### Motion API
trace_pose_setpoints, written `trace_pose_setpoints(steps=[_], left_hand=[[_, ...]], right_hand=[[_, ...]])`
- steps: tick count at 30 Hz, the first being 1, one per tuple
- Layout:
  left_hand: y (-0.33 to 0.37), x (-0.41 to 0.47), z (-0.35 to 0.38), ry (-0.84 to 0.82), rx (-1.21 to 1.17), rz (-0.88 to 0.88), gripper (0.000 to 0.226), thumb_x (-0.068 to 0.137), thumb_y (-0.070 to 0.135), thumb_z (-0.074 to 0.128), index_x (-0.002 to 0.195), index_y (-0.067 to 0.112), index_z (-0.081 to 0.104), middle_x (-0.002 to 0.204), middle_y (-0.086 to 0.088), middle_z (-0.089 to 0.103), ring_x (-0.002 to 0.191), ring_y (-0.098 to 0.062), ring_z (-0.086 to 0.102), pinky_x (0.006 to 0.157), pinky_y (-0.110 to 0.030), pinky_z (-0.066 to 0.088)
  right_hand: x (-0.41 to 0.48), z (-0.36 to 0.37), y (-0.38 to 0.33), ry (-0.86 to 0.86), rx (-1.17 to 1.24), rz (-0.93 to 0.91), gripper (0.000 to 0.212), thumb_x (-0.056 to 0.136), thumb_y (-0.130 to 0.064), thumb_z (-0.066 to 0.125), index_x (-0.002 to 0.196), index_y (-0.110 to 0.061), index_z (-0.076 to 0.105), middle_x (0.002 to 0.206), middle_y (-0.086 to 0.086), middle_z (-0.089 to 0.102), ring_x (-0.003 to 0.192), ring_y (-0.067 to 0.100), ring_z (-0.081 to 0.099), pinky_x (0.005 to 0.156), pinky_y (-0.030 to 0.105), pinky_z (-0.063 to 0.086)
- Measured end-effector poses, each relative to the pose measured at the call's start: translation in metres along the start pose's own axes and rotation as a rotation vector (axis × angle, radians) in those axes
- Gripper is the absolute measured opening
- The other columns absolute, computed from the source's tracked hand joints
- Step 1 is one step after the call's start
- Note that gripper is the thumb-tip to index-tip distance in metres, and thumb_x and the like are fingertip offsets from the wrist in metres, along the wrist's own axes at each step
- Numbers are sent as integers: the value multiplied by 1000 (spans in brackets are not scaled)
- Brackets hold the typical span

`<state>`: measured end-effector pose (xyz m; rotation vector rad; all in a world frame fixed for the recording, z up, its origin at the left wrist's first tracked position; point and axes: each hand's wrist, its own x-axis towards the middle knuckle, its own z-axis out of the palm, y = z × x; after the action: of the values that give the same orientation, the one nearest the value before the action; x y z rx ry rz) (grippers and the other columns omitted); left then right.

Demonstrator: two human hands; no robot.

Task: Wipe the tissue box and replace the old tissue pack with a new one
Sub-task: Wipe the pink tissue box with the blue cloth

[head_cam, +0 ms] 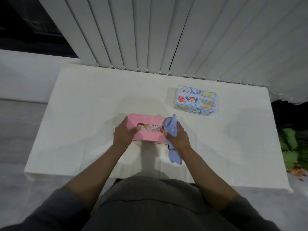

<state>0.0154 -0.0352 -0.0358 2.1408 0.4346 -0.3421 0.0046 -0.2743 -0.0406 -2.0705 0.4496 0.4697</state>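
Head view, the only one we have. The pink tissue box [150, 137] sits on the white table [83, 114], just in front of us at the middle. The old tissue pack [152, 128] shows crumpled through the top slot.

The left hand [124, 133] grips the box's left end, fingers curled over the top edge toward the slot. The right hand [179, 137] is clenched round a bunched blue cloth [171, 127], which touches the box's right end. A loose tail of cloth hangs down onto the table.

The new tissue pack [195, 100], blue with a cartoon print, lies well apart at the far right, near the blind [150, 39].

We judge the wiping is the step in hand, with the swap not yet begun. To do it well:
- Brace firmly with the left hand so the light box does not slide.
- Flatten the wad for broader contact.
- Gather the loose tail so it does not drag.
- Work across the lid and down each side.
- Shift the left grip to reach the covered end.
- Steer clear of the slot so the cloth does not snag the tissue.
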Motion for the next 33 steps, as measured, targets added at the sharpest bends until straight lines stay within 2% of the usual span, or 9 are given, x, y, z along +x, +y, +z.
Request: trace_pose_setpoints(steps=[5, 9, 12, 14, 18, 23, 28, 30, 33], left_hand=[[2, -4, -2, -8, -8, 10, 58, 73, 59, 63, 125, 35, 55, 109, 8, 68, 103, -23, 62, 89, -38, 50], [4, -3, -4, -37, 0, 5, 58, 74, 59, 64, 127, 39, 53, 110, 7, 68, 104, -24, 62, 93, -42, 51], [3, -1, -8, -77, -44, -57, 55, 73, 58, 68, 124, 44, 53, 102, 7, 67, 95, -23, 66, 74, -45, 61], [3, 3, -8, -94, -81, -122, 61, 70, 57, 72, 126, 39, 54, 100, 4, 68, 89, -24, 68, 61, -44, 63], [5, 10, -1, 35, -166, -212, 99, 71, 52, 78, 148, 6, 37, 113, -10, 65, 113, -34, 64, 102, -45, 49], [22, 10, 12, 147, -407, -241, 73, 86, 31, 74, 145, 8, 38, 131, -8, 61, 118, -30, 62, 106, -41, 46], [32, -7, 29, 199, -314, -31, 28, 88, 32, 69, 102, 11, 57, 103, 3, 64, 93, 6, 61, 84, -29, 52], [33, -10, 33, 135, -178, 41, 37, 84, 49, 68, 86, 12, 63, 98, 2, 64, 92, 7, 59, 73, -13, 45], [34, -12, 38, 51, -65, 51, 48, 72, 59, 76, 92, 16, 64, 120, 9, 47, 94, 37, 35, 70, 0, 29]], right_hand=[[10, -4, -3, -5, 76, 52, 45, 78, -16, 78, 115, -3, 56, 107, 16, 65, 98, 28, 63, 86, 40, 49], [28, -12, -20, 107, -35, 37, 80, 76, -40, 77, 142, -30, 33, 118, -1, 45, 103, 12, 47, 89, 33, 42], [39, -13, -24, 28, -249, -93, 48, 88, -41, 62, 131, -29, 45, 125, 0, 48, 114, 16, 47, 92, 36, 41], [40, -13, -24, 17, -319, -85, 32, 92, -40, 56, 117, -20, 55, 118, 8, 54, 106, 22, 55, 89, 37, 47], [27, -10, -19, 103, -257, -1, 35, 91, -42, 56, 111, -14, 59, 106, 13, 62, 97, 28, 63, 85, 38, 51], [3, 3, -13, 156, -192, 112, 36, 89, -43, 59, 104, -11, 61, 102, 12, 66, 96, 29, 63, 74, 30, 44], [-21, 14, -4, 135, -146, 87, 32, 90, -40, 58, 82, -9, 59, 81, 7, 64, 76, 23, 62, 62, 29, 43], [-29, 15, 0, 115, -124, 40, 31, 91, -33, 60, 70, -12, 51, 67, 1, 56, 64, 15, 55, 53, 27, 38], [-36, 13, 5, 59, -140, -42, 36, 92, -29, 60, 62, -15, 47, 56, -3, 48, 53, 7, 45, 55, 27, 38]])
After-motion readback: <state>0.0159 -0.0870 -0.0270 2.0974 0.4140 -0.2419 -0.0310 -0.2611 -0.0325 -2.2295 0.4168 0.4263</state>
